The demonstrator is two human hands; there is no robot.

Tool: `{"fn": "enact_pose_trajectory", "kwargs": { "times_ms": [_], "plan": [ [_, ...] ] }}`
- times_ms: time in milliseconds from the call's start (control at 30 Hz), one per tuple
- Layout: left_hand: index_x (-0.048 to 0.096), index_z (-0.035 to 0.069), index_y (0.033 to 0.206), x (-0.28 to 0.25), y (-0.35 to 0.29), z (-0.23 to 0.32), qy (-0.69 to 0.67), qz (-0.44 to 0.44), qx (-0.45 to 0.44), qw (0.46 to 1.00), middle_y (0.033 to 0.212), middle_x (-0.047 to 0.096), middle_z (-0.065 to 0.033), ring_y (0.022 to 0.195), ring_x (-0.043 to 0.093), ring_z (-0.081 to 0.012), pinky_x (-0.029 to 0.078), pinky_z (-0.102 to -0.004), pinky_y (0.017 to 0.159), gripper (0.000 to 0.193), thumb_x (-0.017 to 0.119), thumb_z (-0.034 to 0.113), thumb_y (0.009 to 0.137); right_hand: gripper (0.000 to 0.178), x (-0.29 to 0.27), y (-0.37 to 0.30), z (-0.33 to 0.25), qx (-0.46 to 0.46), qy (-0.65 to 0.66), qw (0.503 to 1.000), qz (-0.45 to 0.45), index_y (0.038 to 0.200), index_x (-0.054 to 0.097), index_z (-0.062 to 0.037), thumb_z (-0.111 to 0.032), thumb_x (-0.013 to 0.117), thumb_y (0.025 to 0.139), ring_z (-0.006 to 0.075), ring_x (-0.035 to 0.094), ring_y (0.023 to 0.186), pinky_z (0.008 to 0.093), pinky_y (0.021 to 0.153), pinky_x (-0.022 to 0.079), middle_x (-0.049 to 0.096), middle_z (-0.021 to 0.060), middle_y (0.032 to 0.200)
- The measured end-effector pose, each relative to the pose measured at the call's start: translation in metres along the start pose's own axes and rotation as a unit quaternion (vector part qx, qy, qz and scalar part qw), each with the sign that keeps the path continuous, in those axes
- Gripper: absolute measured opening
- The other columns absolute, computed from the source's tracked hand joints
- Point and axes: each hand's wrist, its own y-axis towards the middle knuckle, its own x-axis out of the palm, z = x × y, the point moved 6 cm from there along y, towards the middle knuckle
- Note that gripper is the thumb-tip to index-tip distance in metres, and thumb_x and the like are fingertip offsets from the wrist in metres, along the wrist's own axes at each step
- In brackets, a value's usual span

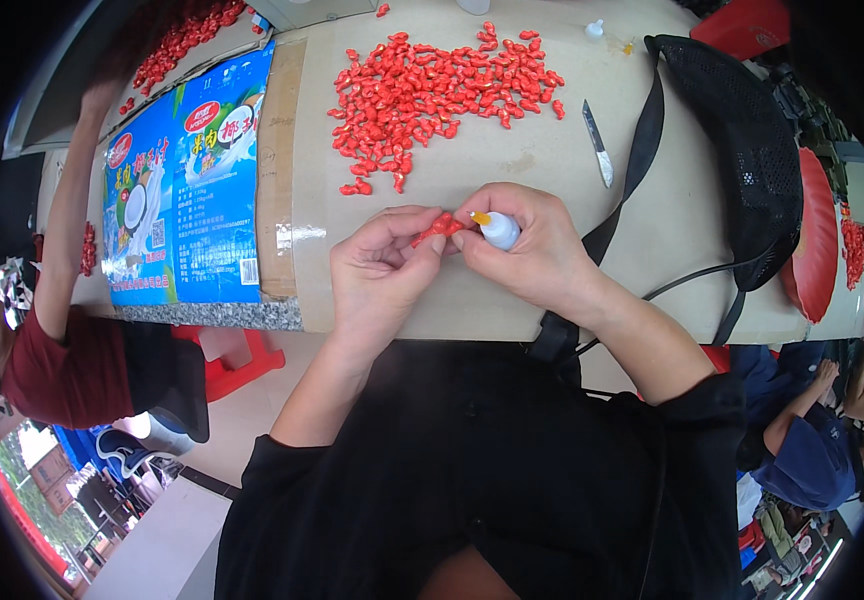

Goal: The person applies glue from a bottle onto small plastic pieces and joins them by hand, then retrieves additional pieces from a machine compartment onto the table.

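Note:
My left hand (380, 268) pinches a small glossy red piece (437, 228) between thumb and fingertips, just above the table's near part. Close beside it, my right hand (542, 235) is closed around a small white squeeze bottle (500, 232) with a yellow-orange tip. The right fingertips meet the red piece's right end; whether they grip it too, I cannot tell. A heap of similar red pieces (422, 95) lies loose on the table beyond my hands.
A knife (597, 145) lies right of the heap. Farther right are a black mesh bag (742, 150) with straps and a red tray (812, 240). Blue printed cardboard (187, 190) covers the left side. Another person's arm (67, 200) reaches over the table's left end.

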Motion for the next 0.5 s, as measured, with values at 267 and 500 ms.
{"fn": "enact_pose_trajectory", "kwargs": {
  "times_ms": [267, 500],
  "plan": [
    [0.057, -0.001, 0.089, -0.011, -0.001, 0.008, 0.056, 0.026, -0.001, 0.998, 0.087, 0.058, -0.0064, 0.080, 0.055, -0.0095, 0.046, -0.0219, 0.071, 0.014, 0.056, -0.003, 0.075, 0.015, 0.005, 0.007, -0.017, -0.084, -0.071, 0.994, 0.026, 0.081, 0.057, -0.0013, -0.005, 0.062, 0.068, 0.0098, 0.051, 0.071, 0.0232, 0.065, 0.043, 0.056, 0.0041, 0.075],
    [0.055, -0.003, 0.091, -0.003, -0.004, -0.009, -0.027, -0.019, 0.001, 0.999, 0.092, 0.054, -0.0071, 0.084, 0.054, -0.0108, 0.045, -0.0229, 0.073, 0.016, 0.055, -0.002, 0.075, 0.004, 0.005, -0.003, -0.008, -0.014, -0.044, 0.999, 0.028, 0.075, 0.055, 0.0009, 0.001, 0.057, 0.071, 0.0066, 0.049, 0.066, 0.0199, 0.060, 0.040, 0.055, 0.0023, 0.070]
  ]
}}
